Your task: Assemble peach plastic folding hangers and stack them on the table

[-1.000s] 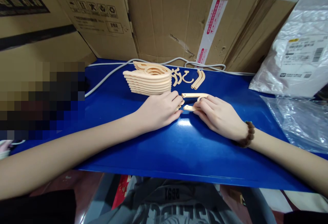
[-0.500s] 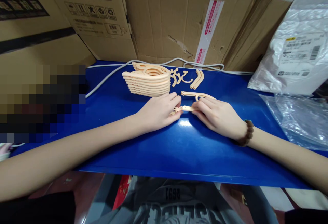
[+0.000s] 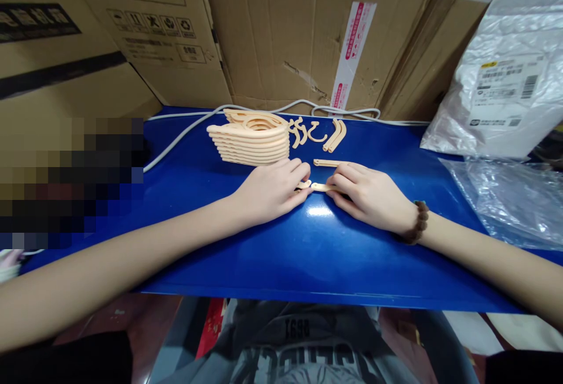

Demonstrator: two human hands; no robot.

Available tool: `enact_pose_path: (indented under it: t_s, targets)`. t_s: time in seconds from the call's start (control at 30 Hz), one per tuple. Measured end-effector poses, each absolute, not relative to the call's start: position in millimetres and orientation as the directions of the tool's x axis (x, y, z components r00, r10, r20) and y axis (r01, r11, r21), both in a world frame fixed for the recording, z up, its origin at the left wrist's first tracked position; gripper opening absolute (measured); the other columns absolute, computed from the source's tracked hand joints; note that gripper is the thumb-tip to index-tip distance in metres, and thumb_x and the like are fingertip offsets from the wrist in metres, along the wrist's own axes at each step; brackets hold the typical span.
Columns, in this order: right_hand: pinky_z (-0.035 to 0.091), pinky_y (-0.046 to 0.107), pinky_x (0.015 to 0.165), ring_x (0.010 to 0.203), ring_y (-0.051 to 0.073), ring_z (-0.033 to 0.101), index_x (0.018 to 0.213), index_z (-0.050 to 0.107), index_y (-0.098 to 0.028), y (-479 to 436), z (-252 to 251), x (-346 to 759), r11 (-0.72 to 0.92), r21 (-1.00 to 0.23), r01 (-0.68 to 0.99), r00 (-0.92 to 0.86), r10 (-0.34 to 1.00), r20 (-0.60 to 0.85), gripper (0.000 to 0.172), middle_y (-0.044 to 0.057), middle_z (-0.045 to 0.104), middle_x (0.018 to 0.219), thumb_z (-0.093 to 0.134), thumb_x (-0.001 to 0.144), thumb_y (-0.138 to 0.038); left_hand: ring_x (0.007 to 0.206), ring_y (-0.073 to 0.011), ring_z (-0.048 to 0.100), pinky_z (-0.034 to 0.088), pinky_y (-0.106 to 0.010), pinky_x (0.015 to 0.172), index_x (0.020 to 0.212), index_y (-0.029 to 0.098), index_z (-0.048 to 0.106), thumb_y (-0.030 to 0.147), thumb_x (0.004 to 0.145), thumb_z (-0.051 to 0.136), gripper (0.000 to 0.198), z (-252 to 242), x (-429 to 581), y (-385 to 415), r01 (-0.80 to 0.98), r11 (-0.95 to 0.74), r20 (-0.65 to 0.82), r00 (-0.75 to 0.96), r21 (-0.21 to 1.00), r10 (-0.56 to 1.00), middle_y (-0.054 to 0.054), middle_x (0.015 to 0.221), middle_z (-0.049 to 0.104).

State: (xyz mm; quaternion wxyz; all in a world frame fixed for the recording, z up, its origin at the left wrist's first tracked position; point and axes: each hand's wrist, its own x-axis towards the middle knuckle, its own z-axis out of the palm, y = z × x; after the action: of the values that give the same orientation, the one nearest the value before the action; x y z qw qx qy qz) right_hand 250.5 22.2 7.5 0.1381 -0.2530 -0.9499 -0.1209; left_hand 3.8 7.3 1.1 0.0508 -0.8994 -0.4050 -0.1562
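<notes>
My left hand [image 3: 275, 190] is closed, thumb and fingers pinching a small cream plastic hanger piece [image 3: 304, 184], mostly hidden by the fingers. Facing it, my right hand [image 3: 367, 193] grips a cream hanger arm [image 3: 320, 187] whose rounded, holed end points left. The two ends meet or nearly meet; whether they are joined I cannot tell. Just beyond my right fingers lies another hanger arm [image 3: 326, 163], partly covered by that hand. A neat stack of folded cream hangers [image 3: 250, 145] sits behind my left hand.
Behind my hands lie loose hanger hooks [image 3: 317, 132] and curved hanger arms [image 3: 335, 135]. A white cable [image 3: 193, 129] runs along the back of the blue table [image 3: 264, 261]. Cardboard boxes [image 3: 272, 44] stand behind. At right are a white parcel bag [image 3: 488, 97] and clear plastic [image 3: 514, 208].
The view has shifted slightly. My right hand now covers more of the hanger arm lying behind it. Both hands keep their grip, and the held ends have tilted a little.
</notes>
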Motion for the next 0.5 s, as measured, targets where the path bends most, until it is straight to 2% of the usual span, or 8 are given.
enact_pose_path:
  t_s: [0.17,0.3,0.4,0.5]
  targets:
    - [0.053,0.037,0.088,0.1,0.024,0.066,0.101,0.068,-0.017,22,6,251,0.837,0.159,0.523,-0.829,0.457,0.322,0.029,0.011,0.072,0.101,0.043,0.109,-0.031,0.088,-0.0197,0.066,0.041,-0.029,0.065,0.1,0.016,0.063,0.031,0.105,0.05,0.02,2,4,4,0.726,-0.673,0.384,0.667,-0.142,0.639,-0.006,0.099,0.07]
    - [0.051,0.036,0.085,0.097,0.023,0.066,0.102,0.068,-0.016,22,3,250,0.832,0.169,0.528,-0.827,0.459,0.323,0.031,0.012,0.072,0.103,0.043,0.109,-0.033,0.089,-0.0201,0.066,0.041,-0.03,0.064,0.098,0.016,0.065,0.03,0.105,0.049,0.022,4,6,3,0.715,-0.667,0.42,0.681,-0.207,0.6,-0.006,0.097,0.07]
    - [0.046,0.036,0.075,0.086,0.022,0.063,0.102,0.067,-0.017,18,12,250,0.783,0.171,0.598,-0.767,0.497,0.405,0.03,0.009,0.073,0.096,0.047,0.108,-0.038,0.088,-0.0214,0.067,0.044,-0.031,0.067,0.096,0.016,0.067,0.031,0.107,0.046,0.028,21,-3,1,0.744,-0.636,0.509,0.635,-0.203,0.58,-0.007,0.093,0.07]
    - [0.043,0.039,0.077,0.08,0.022,0.062,0.102,0.066,-0.02,12,39,260,0.706,0.087,0.703,-0.613,0.539,0.578,0.027,0.006,0.071,0.087,0.05,0.108,-0.04,0.091,-0.0217,0.067,0.052,-0.034,0.078,0.106,0.013,0.069,0.033,0.109,0.046,0.031,49,-22,-6,0.81,-0.581,0.625,0.494,-0.078,0.604,-0.009,0.099,0.07]
